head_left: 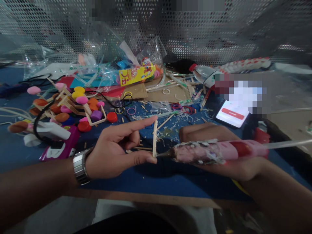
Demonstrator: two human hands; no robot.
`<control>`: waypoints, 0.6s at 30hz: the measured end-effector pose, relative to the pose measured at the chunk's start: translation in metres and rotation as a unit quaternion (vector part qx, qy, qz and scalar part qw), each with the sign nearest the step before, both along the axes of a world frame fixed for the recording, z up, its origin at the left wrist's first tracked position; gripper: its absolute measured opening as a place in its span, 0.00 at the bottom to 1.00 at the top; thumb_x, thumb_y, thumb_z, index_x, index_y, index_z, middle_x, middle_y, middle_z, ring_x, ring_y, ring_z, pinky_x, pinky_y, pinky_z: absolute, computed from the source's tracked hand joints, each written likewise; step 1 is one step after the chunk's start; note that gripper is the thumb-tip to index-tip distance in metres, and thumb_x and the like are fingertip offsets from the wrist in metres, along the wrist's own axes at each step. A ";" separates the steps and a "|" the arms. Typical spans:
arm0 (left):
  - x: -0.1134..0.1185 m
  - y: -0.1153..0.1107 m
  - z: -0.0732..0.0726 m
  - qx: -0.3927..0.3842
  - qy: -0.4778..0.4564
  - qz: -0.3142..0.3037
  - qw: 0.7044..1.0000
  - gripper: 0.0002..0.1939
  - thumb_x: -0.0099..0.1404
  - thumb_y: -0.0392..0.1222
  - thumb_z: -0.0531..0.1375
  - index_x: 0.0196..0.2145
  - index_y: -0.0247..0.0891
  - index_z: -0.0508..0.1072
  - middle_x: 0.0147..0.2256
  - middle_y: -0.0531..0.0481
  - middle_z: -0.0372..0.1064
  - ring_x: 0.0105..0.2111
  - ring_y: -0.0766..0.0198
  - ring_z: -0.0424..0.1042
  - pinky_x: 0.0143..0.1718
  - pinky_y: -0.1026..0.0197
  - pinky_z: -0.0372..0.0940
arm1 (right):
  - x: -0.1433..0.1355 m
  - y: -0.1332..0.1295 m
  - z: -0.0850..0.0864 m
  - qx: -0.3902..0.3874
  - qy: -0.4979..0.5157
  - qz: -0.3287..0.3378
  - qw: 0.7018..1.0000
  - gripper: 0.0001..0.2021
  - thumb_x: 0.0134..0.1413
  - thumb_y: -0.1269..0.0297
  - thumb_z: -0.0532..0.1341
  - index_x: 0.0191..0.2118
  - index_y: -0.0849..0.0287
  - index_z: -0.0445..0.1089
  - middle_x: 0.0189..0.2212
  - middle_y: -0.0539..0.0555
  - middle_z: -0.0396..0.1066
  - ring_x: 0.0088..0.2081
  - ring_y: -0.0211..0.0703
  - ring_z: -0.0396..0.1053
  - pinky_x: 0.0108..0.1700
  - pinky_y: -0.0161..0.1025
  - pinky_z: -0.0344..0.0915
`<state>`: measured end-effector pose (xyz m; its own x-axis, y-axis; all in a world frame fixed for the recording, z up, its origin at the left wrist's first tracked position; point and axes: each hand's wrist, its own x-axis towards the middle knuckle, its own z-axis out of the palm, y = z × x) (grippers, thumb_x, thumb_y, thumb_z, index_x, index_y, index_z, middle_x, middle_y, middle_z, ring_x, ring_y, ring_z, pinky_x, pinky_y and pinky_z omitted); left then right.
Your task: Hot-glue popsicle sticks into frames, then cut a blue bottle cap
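Note:
Between the thumb and index finger of my left hand (112, 148) a short wooden stick (154, 138) is pinched at its two ends, standing upright in view. A thinner stick slants away behind it; whether the two are joined I cannot tell. My right hand (240, 169) is wrapped round a pink hot glue gun (204, 151), its barrel crusted with dried glue and a clear glue stick (290, 143) coming out of the back. The gun's metal nozzle (168, 153) points left at the stick's lower end, close to my left thumb. Whether it touches is unclear.
Wooden stick pieces with coloured round caps (96, 115) lie at the left, beside a purple-and-white power strip (60, 146). A yellow packet (136, 75), plastic wrap and a bottle (203, 74) are at the back. A lit phone (232, 113) lies right. Glue scraps litter the blue table (151, 188).

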<state>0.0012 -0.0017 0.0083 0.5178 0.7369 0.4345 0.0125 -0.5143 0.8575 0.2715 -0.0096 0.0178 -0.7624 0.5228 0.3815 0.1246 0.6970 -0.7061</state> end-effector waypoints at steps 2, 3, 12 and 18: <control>0.000 0.000 0.000 -0.001 0.001 0.000 1.000 0.36 0.57 0.38 0.76 0.62 0.50 0.75 0.23 0.60 0.55 0.22 0.72 0.51 0.21 0.69 0.54 | 0.000 0.000 0.000 0.005 -0.001 0.000 1.000 0.14 0.74 0.56 0.53 0.37 0.53 0.70 0.26 0.50 0.68 0.29 0.41 0.68 0.31 0.39 0.64; 0.000 0.000 0.000 -0.001 0.001 0.000 1.000 0.36 0.57 0.38 0.76 0.62 0.49 0.75 0.23 0.61 0.55 0.22 0.72 0.51 0.21 0.69 0.54 | 0.000 0.000 0.000 0.012 -0.003 0.000 1.000 0.14 0.74 0.56 0.52 0.37 0.53 0.70 0.26 0.50 0.69 0.29 0.41 0.67 0.31 0.39 0.64; 0.000 0.000 -0.001 -0.011 -0.005 0.002 1.000 0.36 0.57 0.38 0.76 0.62 0.48 0.75 0.23 0.61 0.55 0.22 0.72 0.51 0.21 0.70 0.55 | 0.000 0.000 -0.001 0.032 -0.008 -0.005 0.999 0.16 0.75 0.56 0.52 0.36 0.55 0.70 0.25 0.49 0.68 0.29 0.38 0.66 0.31 0.37 0.61; -0.001 0.000 -0.001 -0.006 -0.002 -0.003 1.000 0.37 0.57 0.38 0.76 0.62 0.47 0.75 0.23 0.61 0.53 0.21 0.72 0.51 0.21 0.69 0.53 | 0.001 -0.001 0.001 0.018 -0.001 -0.006 1.000 0.14 0.75 0.58 0.53 0.37 0.55 0.70 0.26 0.48 0.67 0.30 0.38 0.67 0.32 0.36 0.63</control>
<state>0.0006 -0.0018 0.0075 0.5204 0.7389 0.4280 0.0060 -0.5044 0.8635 0.2721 -0.0103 0.0190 -0.7566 0.5180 0.3991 0.1343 0.7204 -0.6805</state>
